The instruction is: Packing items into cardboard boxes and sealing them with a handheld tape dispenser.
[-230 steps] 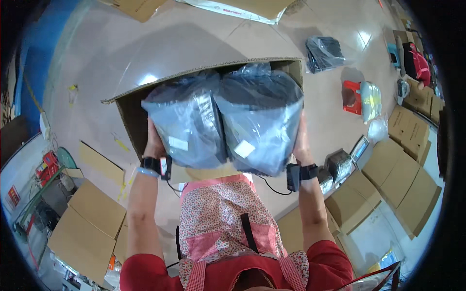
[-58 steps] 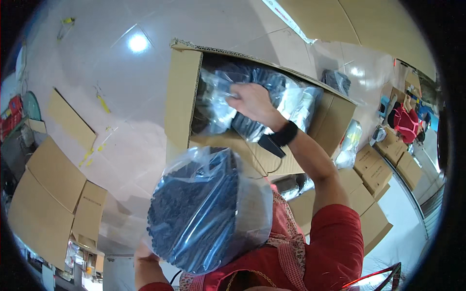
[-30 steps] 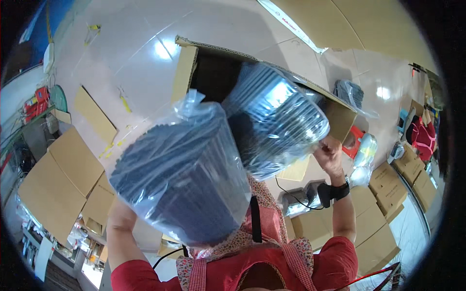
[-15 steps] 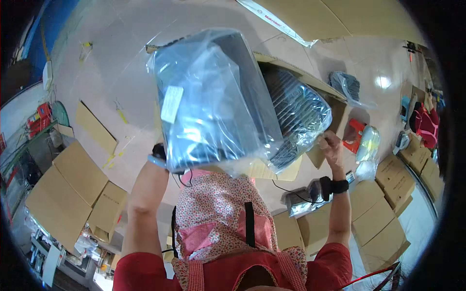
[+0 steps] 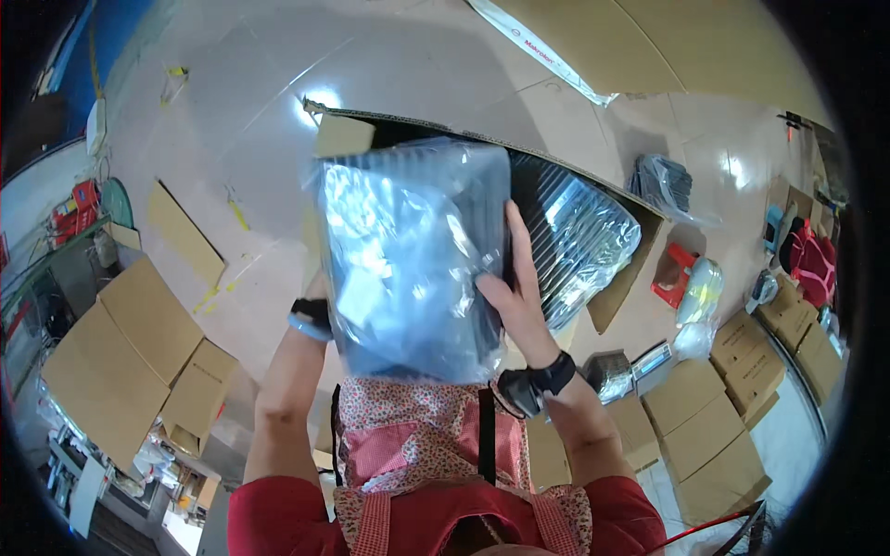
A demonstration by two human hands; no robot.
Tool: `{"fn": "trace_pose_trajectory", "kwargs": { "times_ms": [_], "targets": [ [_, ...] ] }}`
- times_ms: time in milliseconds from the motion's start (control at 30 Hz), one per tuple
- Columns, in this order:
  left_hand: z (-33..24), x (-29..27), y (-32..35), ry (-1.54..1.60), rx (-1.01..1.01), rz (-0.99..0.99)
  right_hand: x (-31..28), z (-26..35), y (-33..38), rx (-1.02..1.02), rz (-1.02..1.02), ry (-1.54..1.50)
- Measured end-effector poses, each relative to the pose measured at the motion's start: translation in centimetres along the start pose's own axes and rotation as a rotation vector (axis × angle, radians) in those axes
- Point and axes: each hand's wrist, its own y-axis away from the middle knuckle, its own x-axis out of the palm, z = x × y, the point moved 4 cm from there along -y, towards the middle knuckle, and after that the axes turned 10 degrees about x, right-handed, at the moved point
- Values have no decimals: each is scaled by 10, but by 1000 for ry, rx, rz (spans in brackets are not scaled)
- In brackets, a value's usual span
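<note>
Clasping bagged dark stack [image 5: 408,269] by its side | right hand [image 5: 521,301] | left hand [image 5: 319,285] mostly hidden, grip unclear

A red shirt [image 5: 417,514] with short sleeves [image 5: 278,519] lies beneath an apron [image 5: 431,394] in a small flowered print on a pale ground. The pockets [image 5: 385,449] and shoulder straps [image 5: 375,519] are pink check; a black strip [image 5: 487,435] runs lengthwise at the front. Left forearm [image 5: 287,375]: black band [image 5: 311,308] and blue-grey band [image 5: 311,326] at the wrist. Right hand [image 5: 524,315]: bare, a black wristband [image 5: 556,372] behind it carrying a dark box [image 5: 519,391].
</note>
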Motion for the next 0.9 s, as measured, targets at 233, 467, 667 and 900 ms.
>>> {"fn": "trace_pose_trajectory", "kwargs": {
  "times_ms": [233, 467, 667, 900],
  "targets": [
    [-55, -63, 3, -229, 146, 169, 73, -60, -36, 26, 86, -550],
    [-58, 12, 0, -509, 421, 204, 62, -144, -99, 211, 62, -1072],
    [-54, 12, 25, -883, 671, 178, 62, -137, -89, 136, -116, -832],
    [-51, -4, 18, -688, 672, 240, 51, -124, -87, 77, -223, -660]
  ]
}}
